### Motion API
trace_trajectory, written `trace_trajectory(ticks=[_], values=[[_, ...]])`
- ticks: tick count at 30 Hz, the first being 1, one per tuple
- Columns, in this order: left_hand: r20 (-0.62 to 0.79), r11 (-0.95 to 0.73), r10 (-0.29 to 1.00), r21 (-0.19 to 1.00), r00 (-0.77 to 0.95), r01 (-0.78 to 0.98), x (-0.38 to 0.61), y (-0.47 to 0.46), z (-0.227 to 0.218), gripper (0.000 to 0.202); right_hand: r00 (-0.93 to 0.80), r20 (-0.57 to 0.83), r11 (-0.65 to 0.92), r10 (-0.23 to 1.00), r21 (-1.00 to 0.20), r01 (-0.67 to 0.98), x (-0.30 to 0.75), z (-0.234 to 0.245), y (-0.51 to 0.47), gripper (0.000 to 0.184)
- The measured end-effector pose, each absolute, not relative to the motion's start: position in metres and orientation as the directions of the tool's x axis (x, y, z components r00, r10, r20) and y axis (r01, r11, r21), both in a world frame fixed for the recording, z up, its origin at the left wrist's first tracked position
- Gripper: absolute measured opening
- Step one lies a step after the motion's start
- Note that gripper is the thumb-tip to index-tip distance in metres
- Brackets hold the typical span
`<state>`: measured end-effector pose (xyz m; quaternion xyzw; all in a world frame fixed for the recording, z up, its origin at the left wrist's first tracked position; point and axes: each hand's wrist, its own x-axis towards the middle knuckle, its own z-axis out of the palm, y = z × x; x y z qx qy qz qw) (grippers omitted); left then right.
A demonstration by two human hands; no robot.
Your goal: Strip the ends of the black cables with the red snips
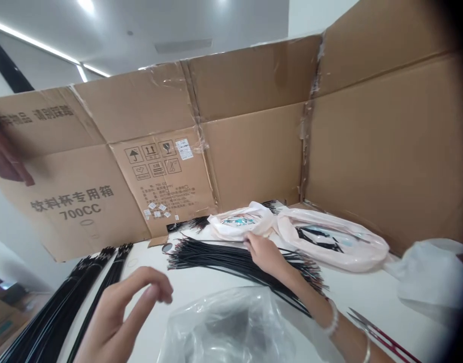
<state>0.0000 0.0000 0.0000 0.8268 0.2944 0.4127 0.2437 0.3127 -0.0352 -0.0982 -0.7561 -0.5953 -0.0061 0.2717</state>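
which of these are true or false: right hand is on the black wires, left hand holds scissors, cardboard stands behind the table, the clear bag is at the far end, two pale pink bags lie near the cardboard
1. The right hand rests on the bundle of black wires. True.
2. The left hand holds scissors. False: it is empty, fingers curled in the air; the scissors lie on the table by the right forearm.
3. A cardboard wall stands behind the table. True.
4. The clear plastic bag is at the far end. False: it lies nearest the camera, between the hands.
5. Two pale pink bags lie near the cardboard. True.
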Motion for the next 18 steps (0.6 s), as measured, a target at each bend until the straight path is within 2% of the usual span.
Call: trace_trajectory(ticks=[2, 4, 6, 7, 9, 11, 13, 15, 18], values=[[0.508, -0.672, 0.721, 0.679, 0.471, 0.296, 0.014, 0.015, -0.003, 0.042, 0.315, 0.438, -0.09, 0.842, -0.462, 0.882, 0.303, -0.074, -0.04, 0.019], [0.433, -0.564, 0.807, 0.766, 0.401, 0.309, 0.026, 0.031, -0.009, 0.042, 0.306, 0.528, -0.003, 0.792, -0.497, 0.867, 0.29, -0.053, -0.049, 0.021], [0.34, -0.448, 0.86, 0.861, 0.381, 0.243, 0.035, 0.045, -0.014, 0.047, 0.287, 0.598, 0.081, 0.749, -0.511, 0.856, 0.277, -0.04, -0.059, 0.025], [0.326, -0.399, 0.87, 0.906, 0.371, 0.141, 0.038, 0.05, -0.016, 0.052, 0.263, 0.636, 0.145, 0.725, -0.514, 0.846, 0.272, -0.037, -0.064, 0.026], [0.362, -0.31, 0.877, 0.929, 0.315, -0.203, 0.041, 0.054, -0.015, 0.063, 0.135, 0.728, 0.323, 0.672, -0.453, 0.831, 0.265, -0.037, -0.069, 0.019], [0.395, -0.226, 0.897, 0.793, 0.196, -0.565, 0.038, 0.053, -0.01, 0.055, -0.018, 0.795, 0.414, 0.606, -0.296, 0.861, 0.265, -0.041, -0.069, 0.014], [0.379, -0.208, 0.924, 0.595, 0.043, -0.776, 0.03, 0.048, -0.001, 0.041, -0.123, 0.83, 0.394, 0.544, -0.123, 0.911, 0.269, -0.044, -0.064, 0.014], [0.37, -0.217, 0.928, 0.465, -0.035, -0.858, 0.019, 0.041, 0.006, 0.039, -0.166, 0.845, 0.367, 0.508, -0.037, 0.93, 0.274, -0.047, -0.057, 0.016], [0.414, -0.194, 0.91, 0.426, 0.0, -0.884, 0.008, 0.03, 0.012, 0.04, -0.182, 0.837, 0.383, 0.516, -0.035, 0.923, 0.279, -0.048, -0.049, 0.018]])
